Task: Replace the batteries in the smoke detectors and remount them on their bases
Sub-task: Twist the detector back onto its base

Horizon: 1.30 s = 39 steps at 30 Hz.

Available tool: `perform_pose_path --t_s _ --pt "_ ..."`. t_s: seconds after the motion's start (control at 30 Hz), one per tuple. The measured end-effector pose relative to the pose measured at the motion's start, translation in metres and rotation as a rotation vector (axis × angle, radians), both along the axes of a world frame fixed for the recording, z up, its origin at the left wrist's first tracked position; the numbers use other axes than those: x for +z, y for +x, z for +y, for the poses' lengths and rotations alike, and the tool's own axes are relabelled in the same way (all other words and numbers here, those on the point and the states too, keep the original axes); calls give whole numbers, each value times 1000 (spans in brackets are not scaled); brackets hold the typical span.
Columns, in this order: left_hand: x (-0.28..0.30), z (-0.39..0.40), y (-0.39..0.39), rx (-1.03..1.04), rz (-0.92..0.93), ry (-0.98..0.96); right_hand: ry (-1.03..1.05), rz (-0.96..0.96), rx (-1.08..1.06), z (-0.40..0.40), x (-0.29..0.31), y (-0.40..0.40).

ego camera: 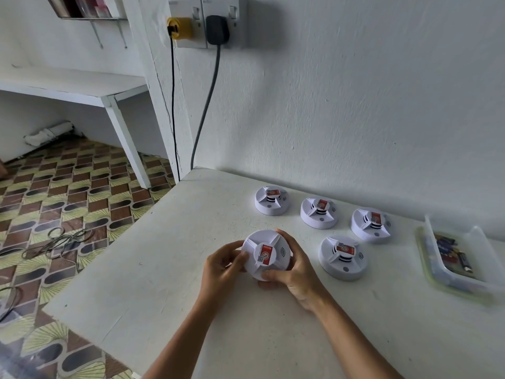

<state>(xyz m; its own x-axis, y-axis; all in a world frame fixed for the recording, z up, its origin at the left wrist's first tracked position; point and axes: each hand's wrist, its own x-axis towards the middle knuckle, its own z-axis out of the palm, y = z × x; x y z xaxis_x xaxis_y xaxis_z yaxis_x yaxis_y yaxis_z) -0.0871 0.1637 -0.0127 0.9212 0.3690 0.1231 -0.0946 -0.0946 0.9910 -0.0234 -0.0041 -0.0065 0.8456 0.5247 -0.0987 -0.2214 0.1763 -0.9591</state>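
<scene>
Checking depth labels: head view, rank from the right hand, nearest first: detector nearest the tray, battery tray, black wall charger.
1. Near-right detector, on the table beside the right hand.
2. Battery tray, at the table's right edge.
3. Black wall charger, high on the wall.

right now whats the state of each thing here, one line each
held smoke detector: gripped in both hands, sticker side up
left hand: grips it
right hand: grips it
four other detectors: resting on table, untouched
battery tray: open, batteries inside
wall plugs: plugged in
</scene>
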Motion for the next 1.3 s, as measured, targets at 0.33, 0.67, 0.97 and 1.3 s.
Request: perform_pose_path --t_s 0.33,0.67,0.97,1.3 --pt "2 -1 -1 -10 -17 -3 39 42 8 0 -2 2" --pt "1 0 -1 -5 -3 8 29 34 37 -2 2 2" --pt "1 0 -2 -7 1 -15 36 14 46 -4 2 1" --pt "3 0 -2 -4 -6 -51 50 20 60 -3 7 1"
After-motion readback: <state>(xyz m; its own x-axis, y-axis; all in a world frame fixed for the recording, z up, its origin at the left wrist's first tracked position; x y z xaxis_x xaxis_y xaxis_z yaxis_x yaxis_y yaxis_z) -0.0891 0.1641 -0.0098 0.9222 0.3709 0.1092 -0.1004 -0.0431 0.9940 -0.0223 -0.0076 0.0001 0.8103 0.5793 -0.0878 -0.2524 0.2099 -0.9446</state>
